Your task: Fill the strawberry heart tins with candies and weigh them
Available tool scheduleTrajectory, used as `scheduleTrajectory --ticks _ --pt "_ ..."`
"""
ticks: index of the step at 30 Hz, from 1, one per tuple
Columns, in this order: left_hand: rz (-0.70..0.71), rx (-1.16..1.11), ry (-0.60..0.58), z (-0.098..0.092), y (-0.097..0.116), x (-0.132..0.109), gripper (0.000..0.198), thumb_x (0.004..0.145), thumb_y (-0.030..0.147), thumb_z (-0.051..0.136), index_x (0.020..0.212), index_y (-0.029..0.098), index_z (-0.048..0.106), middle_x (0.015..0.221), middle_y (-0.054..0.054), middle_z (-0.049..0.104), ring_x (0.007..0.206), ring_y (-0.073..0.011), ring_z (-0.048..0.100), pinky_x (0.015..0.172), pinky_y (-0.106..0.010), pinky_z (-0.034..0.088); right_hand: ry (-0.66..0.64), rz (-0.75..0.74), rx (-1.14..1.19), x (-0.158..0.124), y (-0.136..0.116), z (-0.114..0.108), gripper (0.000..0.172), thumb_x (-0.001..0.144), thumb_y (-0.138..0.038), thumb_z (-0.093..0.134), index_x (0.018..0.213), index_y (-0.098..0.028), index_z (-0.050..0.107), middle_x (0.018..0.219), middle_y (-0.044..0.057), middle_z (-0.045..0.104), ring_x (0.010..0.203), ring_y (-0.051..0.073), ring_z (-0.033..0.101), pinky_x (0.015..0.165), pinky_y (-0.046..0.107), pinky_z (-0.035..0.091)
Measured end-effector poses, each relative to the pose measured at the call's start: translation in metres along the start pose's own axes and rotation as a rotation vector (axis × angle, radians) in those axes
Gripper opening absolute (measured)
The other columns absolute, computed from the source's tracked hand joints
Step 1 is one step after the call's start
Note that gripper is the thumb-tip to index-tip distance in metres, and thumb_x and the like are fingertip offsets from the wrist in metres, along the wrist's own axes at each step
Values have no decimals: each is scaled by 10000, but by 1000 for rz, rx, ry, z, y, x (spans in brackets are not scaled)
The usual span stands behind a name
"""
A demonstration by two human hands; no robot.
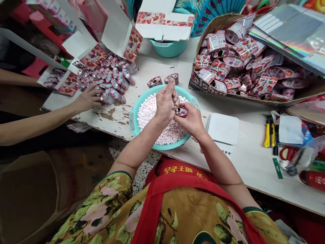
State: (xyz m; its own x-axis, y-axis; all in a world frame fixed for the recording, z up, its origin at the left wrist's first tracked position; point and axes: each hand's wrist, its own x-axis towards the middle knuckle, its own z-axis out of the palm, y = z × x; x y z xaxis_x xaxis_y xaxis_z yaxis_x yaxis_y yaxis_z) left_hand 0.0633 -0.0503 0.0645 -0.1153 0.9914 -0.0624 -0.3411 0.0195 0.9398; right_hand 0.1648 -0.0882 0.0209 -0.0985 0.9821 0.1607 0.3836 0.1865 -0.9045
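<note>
My left hand (pixel 165 103) is curled closed with the thumb up, and a few small white candies show at the lower edge of its fingers. It is right beside the opening of a small oval candy box (pixel 182 112) with a red fruit print. Fingers of my right hand (pixel 192 121) grip that box by its sides. Both hands are above a turquoise basin (pixel 132 118) filled with pale white-pink candies (pixel 170 136). Two similar oval boxes, one on the left (pixel 154 82) and one on the right (pixel 171 78), lie just behind the basin.
A carton (pixel 200 88) heaped with printed oval boxes stands back right, with shiny sheets (pixel 291 30) on top. A white scale (pixel 223 128) and cutters (pixel 267 134) lie to the right. At left, a co-worker's hand (pixel 87 98) touches a pile of small packs (pixel 114 79).
</note>
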Motion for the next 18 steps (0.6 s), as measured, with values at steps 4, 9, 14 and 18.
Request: scheduleTrajectory --ticks 4,9,14,18 --pt "-42 -77 3 -5 5 11 619 1011 703 460 652 215 336 534 62 263 400 -51 266 375 -214 201 33 -20 96 -1 4 -1 318 745 -282 761 1053 -220 717 1048 37 743 989 223 678 953 396 537" --pt "69 343 53 -44 0 39 512 999 653 514 709 231 494 564 25 398 481 -105 388 456 -236 332 116 4 281 -32 21 -39 437 733 -386 857 1130 -251 734 1129 35 740 1029 212 703 986 411 570" --pt "76 1261 -532 -77 -34 37 387 963 554 530 895 196 662 908 -99 693 880 -248 632 865 -386 516 503 157 137 -72 80 -105 520 677 -431 898 1142 -259 741 1125 42 723 1040 225 696 1034 478 560" --pt "185 1652 -652 -68 -50 19 544 986 584 420 1222 138 625 1312 -206 627 1276 -383 524 1085 -510 426 568 354 68 -91 130 -132 602 601 -488 913 1095 -199 728 1069 65 740 973 243 702 1023 524 562"
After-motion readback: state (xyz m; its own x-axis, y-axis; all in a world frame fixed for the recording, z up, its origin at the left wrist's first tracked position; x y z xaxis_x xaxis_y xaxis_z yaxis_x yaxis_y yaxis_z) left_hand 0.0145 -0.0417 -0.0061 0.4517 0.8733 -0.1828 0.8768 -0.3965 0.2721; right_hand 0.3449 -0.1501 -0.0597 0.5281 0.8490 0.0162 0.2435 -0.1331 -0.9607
